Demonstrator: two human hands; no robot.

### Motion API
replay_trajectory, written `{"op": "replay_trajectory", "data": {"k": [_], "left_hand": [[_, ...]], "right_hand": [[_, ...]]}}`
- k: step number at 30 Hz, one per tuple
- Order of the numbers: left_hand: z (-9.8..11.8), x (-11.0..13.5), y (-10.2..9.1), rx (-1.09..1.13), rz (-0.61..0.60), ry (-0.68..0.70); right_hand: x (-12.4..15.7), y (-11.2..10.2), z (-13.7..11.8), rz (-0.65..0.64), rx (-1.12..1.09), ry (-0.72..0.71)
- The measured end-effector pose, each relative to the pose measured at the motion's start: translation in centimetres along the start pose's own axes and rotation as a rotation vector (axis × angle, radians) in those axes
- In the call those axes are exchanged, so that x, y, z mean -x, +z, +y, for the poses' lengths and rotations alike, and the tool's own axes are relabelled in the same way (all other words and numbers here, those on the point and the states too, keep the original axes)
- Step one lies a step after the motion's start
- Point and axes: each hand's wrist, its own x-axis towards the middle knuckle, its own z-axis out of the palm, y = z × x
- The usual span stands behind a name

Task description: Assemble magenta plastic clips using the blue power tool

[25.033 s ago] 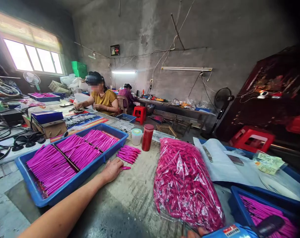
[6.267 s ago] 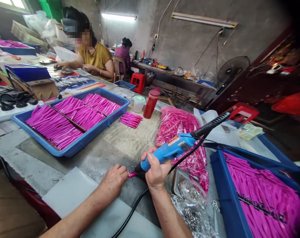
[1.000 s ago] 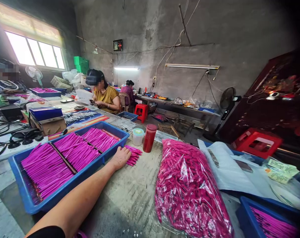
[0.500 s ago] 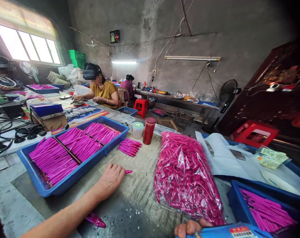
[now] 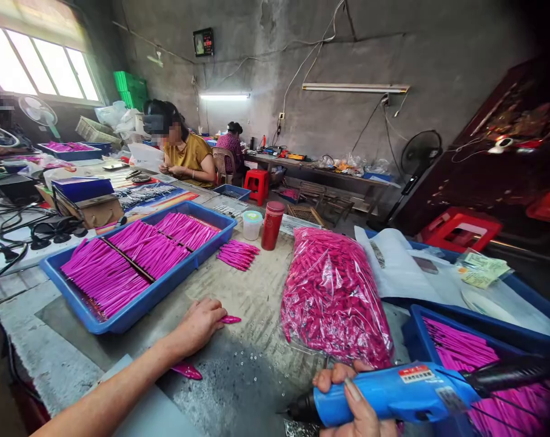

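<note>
My left hand [image 5: 201,326] rests on the work table with its fingers curled. From under its fingertips sticks out a glossy pink spindle-shaped piece [image 5: 231,319]; the rest of that piece is hidden. Beside my left wrist lies another such pink piece [image 5: 188,370], partly covered by the forearm. At the bottom right, my right hand [image 5: 361,406] is wrapped round a blue electric screwdriver [image 5: 393,393]. The tool lies roughly level, its black nose pointing left and its cord end to the right.
A blue tray [image 5: 99,326] of pink sticks stands left, a clear bag [image 5: 333,291] of pink pieces right. A small pink bundle [image 5: 238,254], a lidded cup [image 5: 252,226] and a red canister [image 5: 273,227] sit behind. Small rings dot the table. Co-workers [image 5: 190,161] sit further back.
My right hand has brought the blue screwdriver up and leftward into fuller view. My left hand stays near the same spot, with more of the pink piece showing. The camera view has shifted slightly.
</note>
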Motion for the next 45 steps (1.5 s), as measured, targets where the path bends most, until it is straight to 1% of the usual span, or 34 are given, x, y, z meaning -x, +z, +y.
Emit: {"op": "replay_trajectory", "data": {"k": [5,13,17,23,27,29,34,45], "left_hand": [[0.0,0.0,0.8,0.051,0.034,-0.001],[0.7,0.2,0.8,0.128,0.075,0.022],[1.2,0.4,1.0,0.169,0.077,-0.003],[2.4,0.7,1.0,0.163,0.044,-0.079],[2.9,0.7,1.0,0.164,0.032,-0.103],[3.0,0.6,1.0,0.168,0.024,-0.113],[2.9,0.5,1.1,0.158,-0.007,-0.148],[3.1,0.6,1.1,0.190,0.002,-0.169]], "right_hand": [[-0.1,0.0,0.1,0.031,-0.002,-0.034],[-0.7,-0.8,0.9,-0.010,-0.014,-0.087],[-0.7,-0.9,1.0,0.009,-0.018,-0.106],[-0.6,-0.5,0.8,0.013,-0.018,-0.106],[-0.5,0.1,0.4,0.052,-0.010,-0.079],[-0.4,0.3,0.2,0.064,-0.002,-0.081],[-0.3,0.3,0.1,0.049,0.010,-0.099],[-0.3,0.2,0.3,0.051,0.013,-0.099]]}}
